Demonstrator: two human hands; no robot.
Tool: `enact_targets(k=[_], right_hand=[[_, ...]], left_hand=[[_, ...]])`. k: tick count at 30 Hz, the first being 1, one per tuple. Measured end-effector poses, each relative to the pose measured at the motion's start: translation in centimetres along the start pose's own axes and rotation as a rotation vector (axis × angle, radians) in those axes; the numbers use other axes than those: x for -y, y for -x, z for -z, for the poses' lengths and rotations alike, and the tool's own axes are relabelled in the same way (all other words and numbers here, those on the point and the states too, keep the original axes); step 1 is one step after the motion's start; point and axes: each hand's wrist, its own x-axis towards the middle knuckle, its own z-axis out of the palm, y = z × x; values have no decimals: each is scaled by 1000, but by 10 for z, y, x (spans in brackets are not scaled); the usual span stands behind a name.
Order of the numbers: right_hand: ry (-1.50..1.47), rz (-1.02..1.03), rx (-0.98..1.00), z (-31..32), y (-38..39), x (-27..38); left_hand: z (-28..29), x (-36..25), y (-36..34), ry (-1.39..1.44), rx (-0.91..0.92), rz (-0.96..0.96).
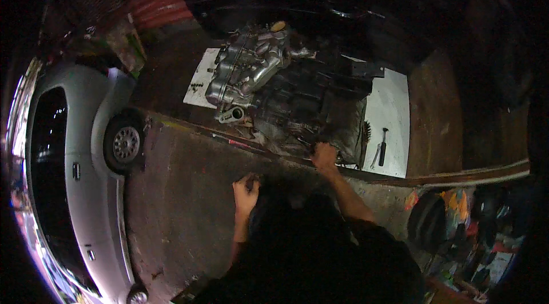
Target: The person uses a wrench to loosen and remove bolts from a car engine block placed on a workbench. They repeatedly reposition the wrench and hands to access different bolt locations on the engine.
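A large engine lies on the bench, its silvery metal parts at the left and a dark, greasy block at the right. My right hand is closed at the block's near edge, and whatever its fingers grip is hidden in shadow. Lower and to the left, my left hand hangs in front of the bench, apart from the engine. Its fingers curl around something small and dark that I cannot make out.
Right of the engine, a black-handled tool and a thin metal tool lie on a white sheet. The wooden bench extends beyond it. A silver car stands at the left. Mixed clutter fills the lower right.
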Motion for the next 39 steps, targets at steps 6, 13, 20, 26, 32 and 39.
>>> enact_targets(k=[6, 13, 20, 26, 32, 39], right_hand=[[-379, 137, -10, 7, -26, -22], [-1417, -505, 528, -77, -35, -110], [-1613, -538, 454, -64, -12, -88], [-2341, -775, 140, 5, 19, -26], [-3171, -433, 267, -73, 23, -36], [-3064, -947, -44, -135, -9, 26]], left_hand=[[32, 31, -69, 41, 156, -178], [49, 77, -124, 137, 366, -190], [43, 81, -124, 164, 340, -167], [48, 56, -120, 189, 458, -108], [29, 86, -125, 253, 476, -177], [39, 99, -118, 317, 408, -19]])
